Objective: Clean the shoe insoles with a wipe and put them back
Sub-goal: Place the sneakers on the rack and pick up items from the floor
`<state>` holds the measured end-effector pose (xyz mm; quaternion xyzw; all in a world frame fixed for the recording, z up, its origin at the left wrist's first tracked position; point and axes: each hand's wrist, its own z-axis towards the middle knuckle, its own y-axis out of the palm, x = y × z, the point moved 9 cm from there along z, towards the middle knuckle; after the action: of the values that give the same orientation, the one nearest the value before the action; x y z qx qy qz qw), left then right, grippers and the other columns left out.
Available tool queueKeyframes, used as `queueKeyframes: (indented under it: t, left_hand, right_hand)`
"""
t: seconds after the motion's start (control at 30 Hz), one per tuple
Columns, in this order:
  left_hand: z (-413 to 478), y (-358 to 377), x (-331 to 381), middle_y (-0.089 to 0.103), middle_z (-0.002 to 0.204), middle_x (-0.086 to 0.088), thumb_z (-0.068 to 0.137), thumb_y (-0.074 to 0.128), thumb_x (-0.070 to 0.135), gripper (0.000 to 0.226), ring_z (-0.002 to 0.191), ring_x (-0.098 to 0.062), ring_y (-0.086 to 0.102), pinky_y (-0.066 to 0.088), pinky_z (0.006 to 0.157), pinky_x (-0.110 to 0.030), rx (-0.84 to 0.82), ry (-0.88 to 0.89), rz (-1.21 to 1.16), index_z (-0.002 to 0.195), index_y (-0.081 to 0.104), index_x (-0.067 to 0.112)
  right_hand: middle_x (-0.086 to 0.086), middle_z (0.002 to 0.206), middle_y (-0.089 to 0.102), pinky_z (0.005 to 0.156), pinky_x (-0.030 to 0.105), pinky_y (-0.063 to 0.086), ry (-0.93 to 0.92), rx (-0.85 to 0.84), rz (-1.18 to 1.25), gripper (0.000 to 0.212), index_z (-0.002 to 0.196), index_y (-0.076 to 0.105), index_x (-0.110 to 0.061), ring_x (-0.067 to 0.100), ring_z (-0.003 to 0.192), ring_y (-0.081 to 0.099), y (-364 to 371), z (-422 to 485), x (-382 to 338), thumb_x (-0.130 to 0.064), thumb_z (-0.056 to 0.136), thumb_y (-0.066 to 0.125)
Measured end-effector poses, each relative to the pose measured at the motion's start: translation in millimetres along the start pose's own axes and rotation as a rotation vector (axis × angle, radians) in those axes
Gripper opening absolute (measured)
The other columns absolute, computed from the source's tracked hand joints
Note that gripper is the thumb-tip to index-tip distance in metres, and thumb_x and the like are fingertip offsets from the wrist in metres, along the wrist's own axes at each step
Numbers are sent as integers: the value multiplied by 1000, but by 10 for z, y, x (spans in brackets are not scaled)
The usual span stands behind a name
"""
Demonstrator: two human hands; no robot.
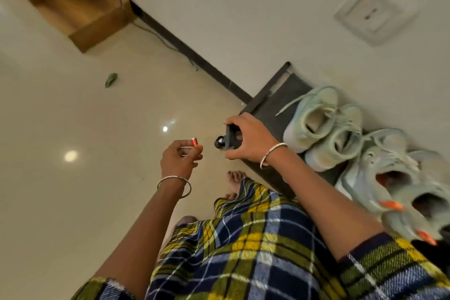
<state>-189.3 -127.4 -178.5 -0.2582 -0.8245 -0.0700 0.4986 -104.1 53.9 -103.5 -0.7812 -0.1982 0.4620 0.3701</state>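
A plaid garment fills the lower edge of the view, and both forearms extend forward from it. A thin bangle is worn on each wrist.

The left hand is raised palm-up with its fingers curled. A small stick with a red tip is pinched between thumb and fingertips. What the stick is cannot be told.

The right hand is held just right of the left hand and apart from it. A black block is gripped from above by its curled fingers and thumb. A black ball projects from the block toward the left hand.

Bare toes are seen below and between the hands.

Four pale green shoes are set on a dark rack, right of the right hand and just beyond its wrist. The two nearer shoes carry orange marks; the two farther ones are plain. The openings face up. Insoles cannot be made out inside them.

A glossy floor lies left of and beyond the left hand. A green scrap lies on it, well beyond that hand. A wooden cabinet stands farthest away. A wall plate is fixed beyond the shoes.
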Motion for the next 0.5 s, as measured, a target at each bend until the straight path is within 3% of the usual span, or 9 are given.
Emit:
queueKeyframes:
  t: [0.13, 0.27, 0.3, 0.4, 0.5]
  left_hand:
    - [-438, 107, 522, 75, 82, -12, 84, 77, 15, 18, 78, -25, 74, 58, 69, -35, -174, 70, -55, 101, 70, 14]
    - [-1041, 223, 991, 76, 82, -11, 88, 72, 10, 16, 78, -23, 74, 57, 67, -31, -305, 148, -80, 104, 70, 12]
    - [-1208, 254, 1100, 75, 82, -13, 89, 71, 8, 16, 76, -22, 74, 58, 66, -30, -334, 163, -90, 104, 69, 10]
    - [-1714, 366, 1386, 75, 85, -17, 89, 69, 5, 16, 74, -21, 73, 59, 65, -28, -444, 191, -102, 105, 67, 5]
    - [-2213, 508, 1571, 75, 90, -17, 89, 70, 8, 18, 80, -26, 73, 58, 63, -27, -568, 195, -114, 106, 65, 4]
  right_hand:
    - [0, 120, 49, 97, 37, 52, 63, 232, 122, 84, 131, 54, -22, 17, 110, 56, -572, -689, -256, -33, 55, 88]
    - [-2, 121, 49, 90, 6, 46, 107, 471, 341, 80, 131, 55, -22, 0, 108, 54, -919, -1551, -505, -20, 60, 92]
    - [-4, 122, 50, 90, 6, 46, 118, 522, 387, 78, 130, 56, -23, -2, 109, 53, -972, -1773, -540, -19, 61, 92]
    - [-9, 129, 51, 94, 26, 54, 138, 675, 530, 77, 127, 58, -31, 6, 119, 54, -1078, -2372, -586, -26, 58, 94]
    - [-6, 131, 55, 94, 27, 55, 138, 778, 630, 78, 126, 60, -30, 12, 120, 57, -1153, -2892, -628, -25, 57, 95]
